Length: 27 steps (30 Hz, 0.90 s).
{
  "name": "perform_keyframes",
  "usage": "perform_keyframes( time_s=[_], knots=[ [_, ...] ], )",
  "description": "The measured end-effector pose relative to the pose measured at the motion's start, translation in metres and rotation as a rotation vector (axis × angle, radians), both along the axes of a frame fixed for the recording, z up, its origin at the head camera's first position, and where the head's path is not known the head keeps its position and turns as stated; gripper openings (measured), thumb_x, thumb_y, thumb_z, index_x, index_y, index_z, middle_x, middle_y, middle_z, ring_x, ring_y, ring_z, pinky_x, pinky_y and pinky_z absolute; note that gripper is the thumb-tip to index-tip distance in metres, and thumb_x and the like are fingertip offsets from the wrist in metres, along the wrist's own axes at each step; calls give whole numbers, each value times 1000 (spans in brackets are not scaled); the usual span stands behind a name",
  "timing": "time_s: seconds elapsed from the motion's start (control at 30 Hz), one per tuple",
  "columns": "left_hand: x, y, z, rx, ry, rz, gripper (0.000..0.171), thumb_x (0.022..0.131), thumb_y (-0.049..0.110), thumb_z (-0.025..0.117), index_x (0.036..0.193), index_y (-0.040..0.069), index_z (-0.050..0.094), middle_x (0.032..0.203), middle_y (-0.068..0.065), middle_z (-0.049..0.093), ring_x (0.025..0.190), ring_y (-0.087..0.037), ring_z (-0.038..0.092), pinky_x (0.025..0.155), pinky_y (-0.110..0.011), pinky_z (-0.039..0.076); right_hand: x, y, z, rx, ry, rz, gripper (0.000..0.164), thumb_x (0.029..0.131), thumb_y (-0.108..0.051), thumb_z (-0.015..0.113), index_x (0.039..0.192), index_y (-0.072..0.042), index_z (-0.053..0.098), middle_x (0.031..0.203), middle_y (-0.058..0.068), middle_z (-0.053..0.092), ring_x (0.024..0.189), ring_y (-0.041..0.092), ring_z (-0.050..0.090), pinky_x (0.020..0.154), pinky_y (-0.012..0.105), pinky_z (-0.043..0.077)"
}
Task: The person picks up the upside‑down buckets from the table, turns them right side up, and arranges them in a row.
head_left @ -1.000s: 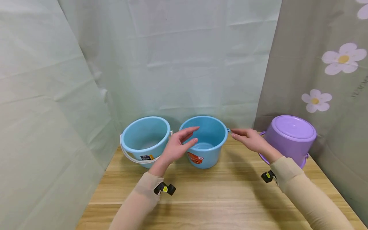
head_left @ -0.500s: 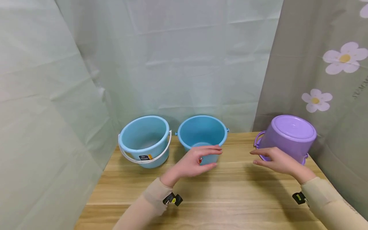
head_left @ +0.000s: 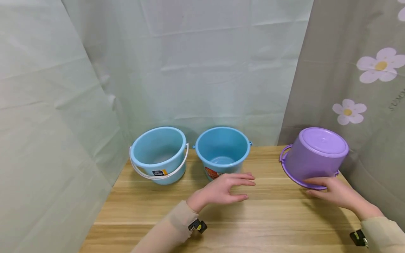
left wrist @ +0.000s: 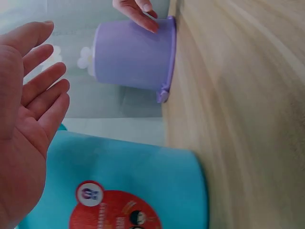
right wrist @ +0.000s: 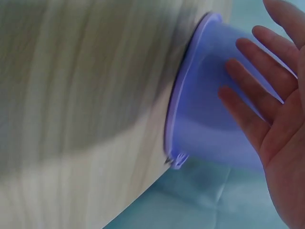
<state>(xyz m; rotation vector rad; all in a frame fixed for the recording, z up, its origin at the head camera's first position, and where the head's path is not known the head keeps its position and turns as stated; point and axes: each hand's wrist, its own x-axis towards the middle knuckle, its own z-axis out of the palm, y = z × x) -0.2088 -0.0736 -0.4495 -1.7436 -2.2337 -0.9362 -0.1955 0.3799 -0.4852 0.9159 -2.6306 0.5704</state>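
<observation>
A purple bucket (head_left: pixel 308 163) stands upside down at the right of the wooden table, its base facing up. My right hand (head_left: pixel 338 191) is just in front of it, fingers extended; in the right wrist view the fingers (right wrist: pixel 259 90) overlap the bucket's wall, and contact cannot be told. In the middle, a blue bucket (head_left: pixel 223 147) with a red label stands upright. My left hand (head_left: pixel 223 189) hovers in front of that bucket, holding nothing, its fingers loosely straight. Farther left is a light blue bucket (head_left: pixel 159 151), upright, with a white handle (head_left: pixel 171 174) hanging at its front.
The wooden table (head_left: pixel 269 225) runs up to pale cloth hung behind (head_left: pixel 205 70) and at the left side. Cloth printed with white flowers (head_left: pixel 348 112) hangs close behind and beside the purple bucket.
My right hand has left the side of the middle blue bucket and moved right to the purple one. My left hand has come toward me and right. The buckets stand in place.
</observation>
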Motion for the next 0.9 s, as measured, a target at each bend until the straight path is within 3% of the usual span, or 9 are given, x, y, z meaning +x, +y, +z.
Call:
perform_keyframes(
  time_s=[0.13,0.33,0.57,0.73,0.9],
  knots=[
    [-1,6,-10,-22,-37,4,45,98,19,81,139,5,69,150,-12,63,147,-15,50,121,-25,36,7,13,-2,41,-6,-68,36,78,-24,96,111,-19,84,104,-9,80,98,7,72,84,12,48],
    [6,18,-16,-108,-127,7,47,100,25,79,143,7,68,153,-9,61,149,-12,46,122,-23,32,12,30,-11,72,-19,-101,30,80,-25,95,108,-21,84,99,-9,80,90,5,72,75,19,54],
    [9,31,-22,-112,-137,-6,48,99,25,80,143,7,68,151,-6,63,149,-12,47,123,-22,30,15,46,-16,98,-67,-208,24,84,-28,93,106,-23,85,101,-12,80,90,6,73,74,35,60],
    [11,36,-22,-109,-135,-41,47,98,23,82,140,6,69,149,-8,65,147,-17,51,123,-22,30,14,54,-18,119,-82,-236,21,89,-29,90,108,-23,85,103,-11,80,90,10,74,75,42,61],
    [12,38,-22,-126,-120,-32,47,99,24,81,140,6,69,148,-8,65,147,-12,49,122,-20,30,11,58,-21,141,-65,-245,16,91,-27,87,107,-25,85,104,-12,79,93,11,74,77,45,61]
  ],
)
